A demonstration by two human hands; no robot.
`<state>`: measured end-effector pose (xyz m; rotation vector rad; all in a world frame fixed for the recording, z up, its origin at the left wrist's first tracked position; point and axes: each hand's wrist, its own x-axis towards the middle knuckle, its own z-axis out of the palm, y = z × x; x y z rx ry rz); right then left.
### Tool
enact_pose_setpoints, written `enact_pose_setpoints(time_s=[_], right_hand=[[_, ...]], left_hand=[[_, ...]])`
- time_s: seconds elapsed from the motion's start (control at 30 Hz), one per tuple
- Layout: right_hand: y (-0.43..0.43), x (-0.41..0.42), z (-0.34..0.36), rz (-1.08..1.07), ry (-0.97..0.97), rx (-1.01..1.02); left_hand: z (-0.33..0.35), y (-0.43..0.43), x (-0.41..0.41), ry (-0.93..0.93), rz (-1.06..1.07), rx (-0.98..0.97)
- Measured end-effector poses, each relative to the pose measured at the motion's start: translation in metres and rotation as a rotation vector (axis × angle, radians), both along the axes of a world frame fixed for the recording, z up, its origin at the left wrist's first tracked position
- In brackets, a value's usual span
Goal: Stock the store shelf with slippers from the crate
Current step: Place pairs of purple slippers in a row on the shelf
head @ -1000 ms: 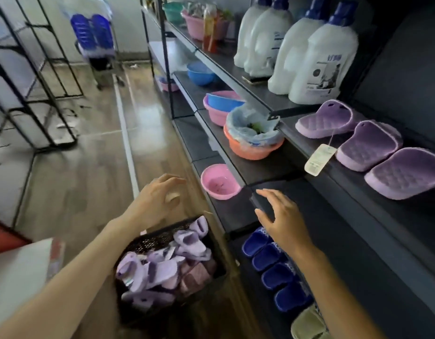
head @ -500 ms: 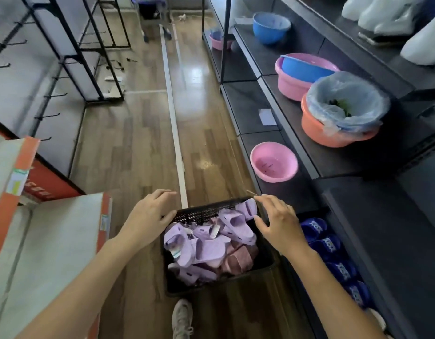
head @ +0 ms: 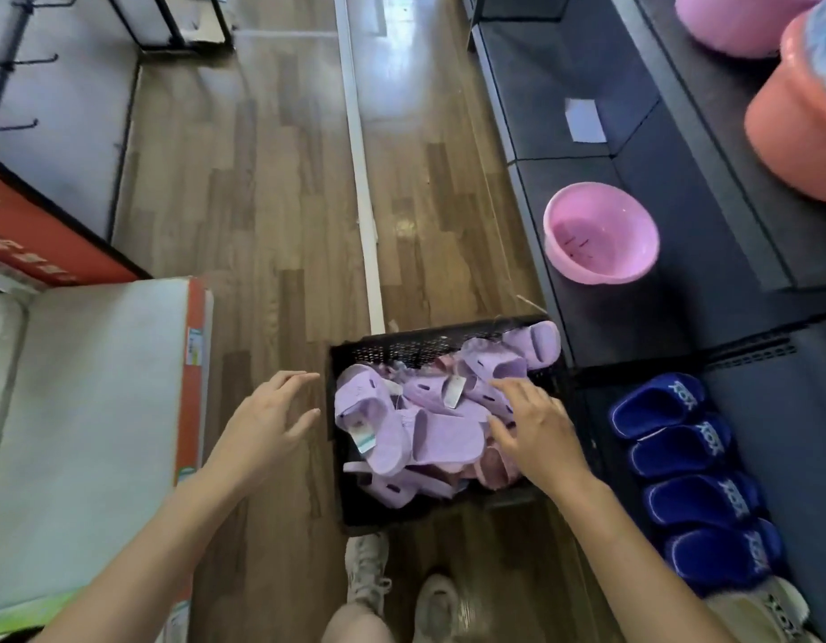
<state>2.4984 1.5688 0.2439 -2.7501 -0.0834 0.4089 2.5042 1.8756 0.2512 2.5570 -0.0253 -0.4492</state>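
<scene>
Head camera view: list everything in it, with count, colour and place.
Black plastic mesh crate: one, black, on the floor beside the dark shelving.
Lilac foam slippers: a pile, count unclear, lilac with some pink, in the crate.
Dark blue slippers: four, blue, at the shelving's foot.
Round pink plastic basin: one, pink, low tier beyond the crate.
Orange plastic basin: one, orange, higher tier, top right.
White cardboard box: one, orange-edged, floor, left.
White sneakers: two, below the crate.
Left hand: open, left of the crate.
Right hand: open, over the slippers.
</scene>
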Motion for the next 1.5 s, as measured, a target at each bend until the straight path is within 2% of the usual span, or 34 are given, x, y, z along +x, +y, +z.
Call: enact_pose_setpoints(time_s=[0.27,0.5,0.63,0.87,1.17,1.3,1.4,1.5], right_hand=[[0.023,0.006,-0.143,-0.002,0.199,0.024],[0.057,0.022,-0.218,0.096,0.262,0.084],[0.069,0.031,-0.239,0.103,0.287,0.063],[0.069,0.032,-0.234,-0.033,0.110,0.016],[-0.006,0.012,-0.207,-0.439,-0.026,0.080],[-0.020,0.015,-0.212,-0.670,-0.063,0.236],[-0.021,0.019,-0.225,-0.716,0.015,0.359],[-0.022,0.016,-0.239,-0.755,0.081,0.384]], left_hand=[[-0.155,-0.014,-0.005,0.162,0.083,-0.138],[-0.223,-0.017,0.003,0.179,0.146,-0.150],[-0.233,-0.012,0.005,0.176,0.176,-0.168],[-0.230,-0.009,0.004,0.186,0.221,-0.222],[-0.226,-0.042,0.013,0.200,0.347,-0.353],[-0.225,-0.057,0.012,0.146,0.419,-0.368],[-0.225,-0.063,0.010,0.117,0.415,-0.348],[-0.225,-0.065,0.009,0.064,0.470,-0.309]])
